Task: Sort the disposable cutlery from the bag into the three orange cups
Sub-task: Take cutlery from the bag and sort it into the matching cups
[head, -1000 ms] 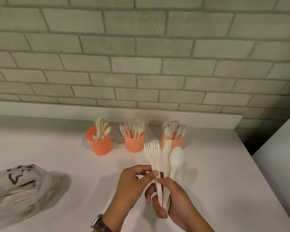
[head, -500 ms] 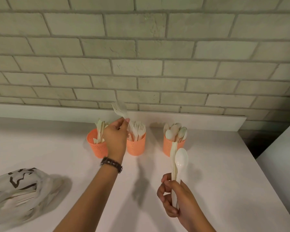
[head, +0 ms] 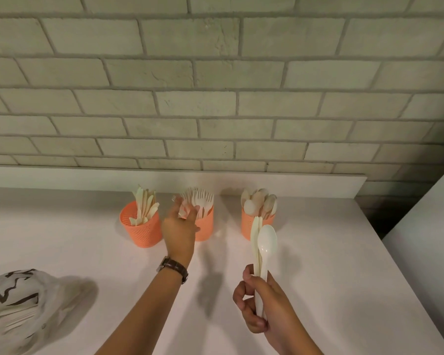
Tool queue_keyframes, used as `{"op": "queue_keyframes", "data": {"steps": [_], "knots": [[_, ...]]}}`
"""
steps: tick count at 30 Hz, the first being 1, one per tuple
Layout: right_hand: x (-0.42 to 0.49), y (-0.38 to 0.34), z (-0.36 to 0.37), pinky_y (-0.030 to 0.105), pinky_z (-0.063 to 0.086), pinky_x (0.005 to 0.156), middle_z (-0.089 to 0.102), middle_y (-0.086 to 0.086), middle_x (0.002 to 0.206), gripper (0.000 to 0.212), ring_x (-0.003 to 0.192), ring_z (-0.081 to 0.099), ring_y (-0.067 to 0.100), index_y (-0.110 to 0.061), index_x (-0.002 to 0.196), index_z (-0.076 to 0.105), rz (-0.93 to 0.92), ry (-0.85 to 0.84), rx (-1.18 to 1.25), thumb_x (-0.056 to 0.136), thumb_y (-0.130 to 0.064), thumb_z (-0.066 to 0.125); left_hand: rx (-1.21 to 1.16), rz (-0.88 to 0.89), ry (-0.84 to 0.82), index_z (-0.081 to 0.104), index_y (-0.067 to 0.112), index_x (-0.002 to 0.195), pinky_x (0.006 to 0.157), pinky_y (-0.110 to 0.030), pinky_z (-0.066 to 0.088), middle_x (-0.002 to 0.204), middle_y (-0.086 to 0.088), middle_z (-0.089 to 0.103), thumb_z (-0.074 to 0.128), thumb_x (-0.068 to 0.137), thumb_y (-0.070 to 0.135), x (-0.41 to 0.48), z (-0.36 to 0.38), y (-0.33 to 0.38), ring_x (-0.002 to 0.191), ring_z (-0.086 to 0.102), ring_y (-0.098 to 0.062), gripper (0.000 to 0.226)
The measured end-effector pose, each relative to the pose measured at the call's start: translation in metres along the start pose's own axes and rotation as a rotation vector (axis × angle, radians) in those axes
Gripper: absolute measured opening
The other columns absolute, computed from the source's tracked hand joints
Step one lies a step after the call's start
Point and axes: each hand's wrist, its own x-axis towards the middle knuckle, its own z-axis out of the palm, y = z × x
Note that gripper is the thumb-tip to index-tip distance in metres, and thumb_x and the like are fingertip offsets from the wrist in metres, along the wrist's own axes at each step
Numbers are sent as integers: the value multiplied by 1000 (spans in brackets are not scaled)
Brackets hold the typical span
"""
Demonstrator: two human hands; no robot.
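Your three orange cups stand in a row near the wall: knives in the left cup (head: 142,228), forks in the middle cup (head: 205,226), spoons in the right cup (head: 251,225). Your left hand (head: 179,231) is at the middle cup, fingers loosely spread and empty. Your right hand (head: 263,304) grips a white spoon (head: 266,243) and knives (head: 254,242) upright, and the bag (head: 18,306) lies at the table's (head: 331,278) left.

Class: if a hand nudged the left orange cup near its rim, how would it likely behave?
The left cup probably tips easily: tall knives stick out above its rim. It looks like light perforated plastic, so it would likely slide too.
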Motion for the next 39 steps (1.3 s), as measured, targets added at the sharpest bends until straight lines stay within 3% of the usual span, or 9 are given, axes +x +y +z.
{"op": "queue_keyframes", "data": {"steps": [2, 5, 9, 12, 15, 20, 25, 29, 39], "knots": [[0, 0, 0, 11, 16, 40, 51, 9, 60, 13, 29, 21, 12, -14, 90, 38, -5, 27, 28, 96, -24, 45, -5, 67, -14, 58, 13, 123, 45, -7, 43, 57, -4, 60, 64, 85, 19, -20, -10, 10, 44, 56, -8, 38], [-2, 0, 1, 13, 14, 41, 50, 10, 62, 15, 30, 19, 12, -14, 86, 33, -4, 7, 56, 96, -21, 43, -48, 67, -160, 69, 23, 92, 47, -14, 49, 75, 2, 68, 67, 83, 18, -56, -24, 21, 49, 55, -4, 11], [-5, -1, 4, 12, 15, 40, 49, 11, 63, 13, 30, 19, 12, -16, 82, 34, 30, -83, 120, 94, -20, 37, -38, -32, -458, 73, 30, 71, 66, -13, 49, 78, 15, 74, 72, 77, 19, -97, -37, 29, 69, 63, 3, 12], [-7, 2, 7, 11, 16, 41, 49, 14, 63, 10, 29, 20, 11, -14, 90, 37, 48, -164, 142, 86, -22, 41, -15, -72, -576, 75, 28, 75, 69, -9, 47, 80, 14, 75, 73, 76, 24, -112, -42, 31, 71, 61, -2, 5], [-9, 5, 9, 11, 19, 41, 51, 15, 65, 26, 29, 21, 11, -10, 94, 42, 66, -244, 123, 74, -25, 45, 24, -100, -580, 76, 23, 85, 61, -9, 48, 83, 4, 74, 75, 72, 30, -117, -46, 30, 64, 58, -6, 14], [-16, 5, 15, 11, 18, 42, 49, 15, 66, 29, 29, 23, 11, -17, 84, 65, 58, -314, 82, 71, -26, 41, 35, -117, -634, 74, 11, 85, 43, -24, 48, 97, -11, 66, 74, 74, 26, -123, -52, 28, 46, 63, -19, 19], [-14, 8, 14, 13, 21, 41, 52, 15, 66, 35, 28, 31, 16, -5, 111, 41, 7, -207, 23, 82, -24, 38, -23, -125, -666, 75, 15, 85, 54, -22, 51, 90, -22, 69, 65, 84, 18, -123, -54, 28, 47, 57, -16, 11], [-15, 4, 18, 17, 22, 40, 55, 14, 70, 20, 30, 33, 18, -8, 94, 42, -112, -76, -45, 99, -24, 31, -73, -162, -679, 74, 20, 90, 81, -19, 44, 63, -6, 64, 59, 88, 21, -121, -56, 24, 56, 54, -9, 16], [-15, 8, 25, 14, 34, 45, 56, 0, 65, 14, 44, 41, 3, -13, 81, 51, -357, 182, -282, 94, -7, 49, -136, -293, -670, 74, 26, 96, 85, -26, 50, 79, 2, 60, 51, 93, 28, -137, -47, 14, 80, 59, -7, 24]]}}
